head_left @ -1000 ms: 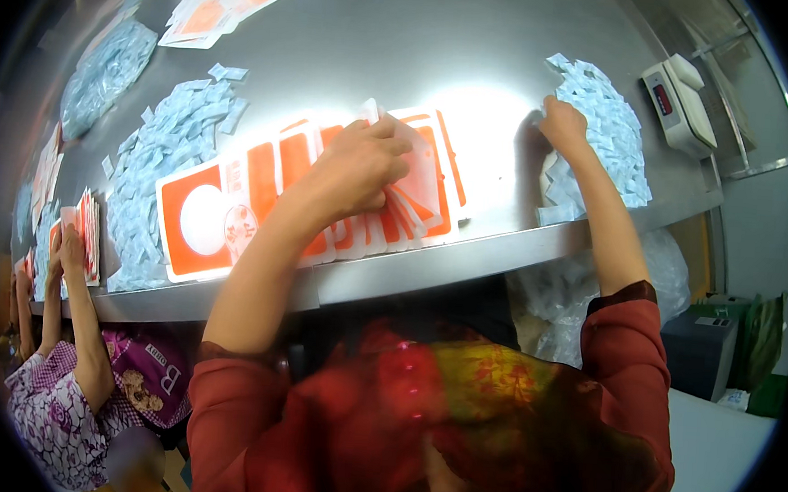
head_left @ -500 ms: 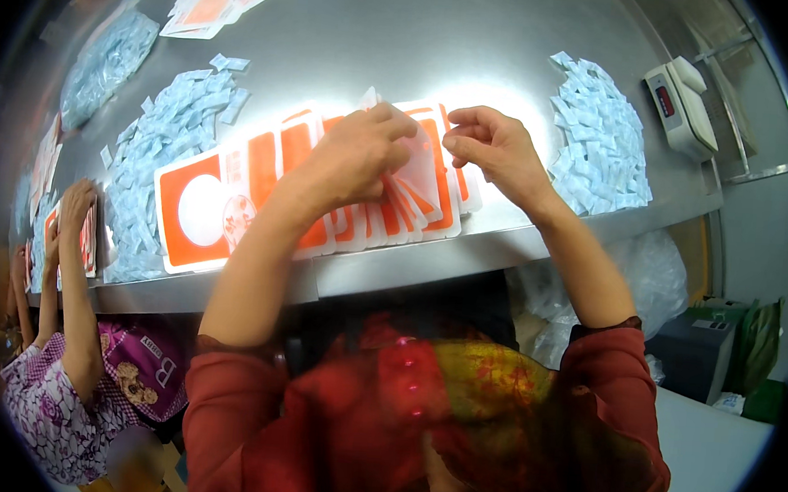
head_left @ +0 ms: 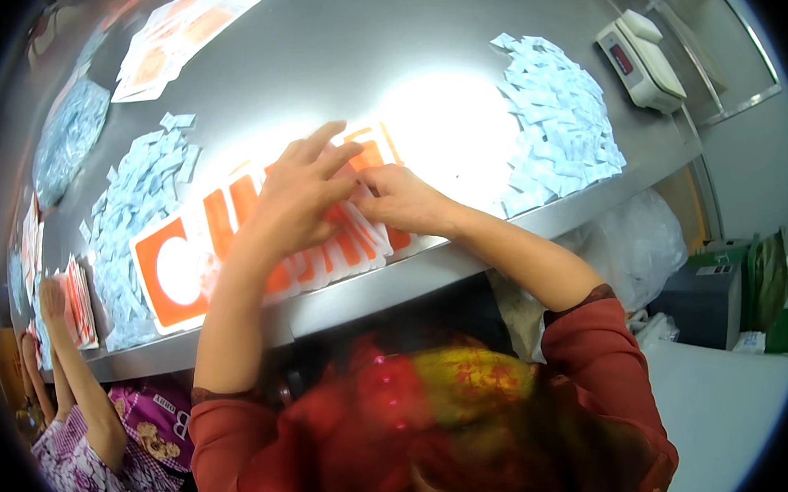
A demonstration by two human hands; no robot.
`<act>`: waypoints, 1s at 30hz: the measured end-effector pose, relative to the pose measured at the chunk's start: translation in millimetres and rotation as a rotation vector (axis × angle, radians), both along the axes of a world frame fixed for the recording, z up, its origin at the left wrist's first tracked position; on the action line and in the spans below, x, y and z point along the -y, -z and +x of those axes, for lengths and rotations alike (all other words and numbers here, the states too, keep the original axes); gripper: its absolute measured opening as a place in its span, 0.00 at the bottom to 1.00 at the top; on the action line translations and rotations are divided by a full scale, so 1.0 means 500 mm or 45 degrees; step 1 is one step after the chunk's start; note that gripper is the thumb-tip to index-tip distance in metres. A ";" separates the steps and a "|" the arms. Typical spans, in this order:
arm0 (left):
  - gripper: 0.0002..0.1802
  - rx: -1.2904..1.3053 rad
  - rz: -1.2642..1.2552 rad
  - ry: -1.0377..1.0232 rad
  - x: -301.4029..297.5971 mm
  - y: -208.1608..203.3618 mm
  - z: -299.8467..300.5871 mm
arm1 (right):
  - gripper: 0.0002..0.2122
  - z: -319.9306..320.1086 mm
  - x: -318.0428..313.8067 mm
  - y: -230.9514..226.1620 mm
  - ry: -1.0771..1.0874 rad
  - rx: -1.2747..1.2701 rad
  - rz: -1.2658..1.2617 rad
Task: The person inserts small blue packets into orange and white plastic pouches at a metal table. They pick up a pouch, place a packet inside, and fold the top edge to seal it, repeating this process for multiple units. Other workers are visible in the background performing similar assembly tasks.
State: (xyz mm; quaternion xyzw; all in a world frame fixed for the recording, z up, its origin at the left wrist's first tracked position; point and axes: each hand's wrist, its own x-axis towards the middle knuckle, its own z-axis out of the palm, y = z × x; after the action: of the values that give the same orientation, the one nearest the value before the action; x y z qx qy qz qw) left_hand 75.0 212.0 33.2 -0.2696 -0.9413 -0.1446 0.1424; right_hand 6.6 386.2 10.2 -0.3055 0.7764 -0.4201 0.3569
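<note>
Here, metal table (head_left: 334, 44), white scale (head_left: 644, 67), pale wall (head_left: 752, 151), left hand (head_left: 300, 195) splayed over orange pouches (head_left: 335, 259), right hand (head_left: 406, 200) alongside, grips unclear

Long steel table (head_left: 334, 44) — white glare (head_left: 452, 114) across top; pale wall (head_left: 749, 168) right — white surface (head_left: 716, 433) lower right.

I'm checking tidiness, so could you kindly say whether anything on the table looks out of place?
Slightly: some blue packets stick out at the far edge of the left pile, looking stray; nothing else stands out.
</note>
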 end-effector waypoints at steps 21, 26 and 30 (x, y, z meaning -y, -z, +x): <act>0.13 0.074 0.194 0.049 0.006 0.023 -0.005 | 0.08 -0.236 -0.356 0.085 0.659 -1.176 0.903; 0.18 0.193 0.024 -0.041 0.013 0.020 -0.002 | 0.07 -0.206 -0.309 0.063 0.637 -1.318 0.964; 0.16 0.116 0.081 -0.022 0.018 0.019 -0.003 | 0.08 -0.200 -0.283 0.067 0.559 -1.337 0.764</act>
State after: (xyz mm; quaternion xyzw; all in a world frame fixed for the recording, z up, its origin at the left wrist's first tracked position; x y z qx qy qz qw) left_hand 73.7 203.1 23.9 -0.2499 -0.9441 -0.1854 0.1090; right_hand -93.6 527.5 -23.5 -0.1912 0.9760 -0.0424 -0.0950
